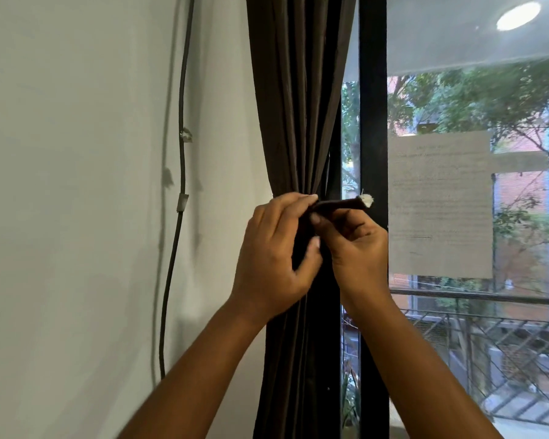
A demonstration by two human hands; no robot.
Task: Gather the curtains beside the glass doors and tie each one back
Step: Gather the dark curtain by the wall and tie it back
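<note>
A dark brown curtain [298, 99] hangs gathered into narrow folds between the white wall and the black door frame. A matching brown tieback strap [339, 205] with a white frayed end sticks out to the right at the curtain's waist. My left hand [273, 251] holds the gathered curtain and pinches the strap's near end with its fingertips. My right hand [355, 245] is curled against the curtain just below the strap, thumb touching the strap's underside. The part of the strap behind the curtain is hidden.
A black door frame [373, 122] stands right of the curtain, with the glass door [488, 90] beyond and a paper sheet [441, 204] taped on it. A grey cable [181, 172] runs down the white wall [76, 185] at left. Outside is a balcony railing [488, 327].
</note>
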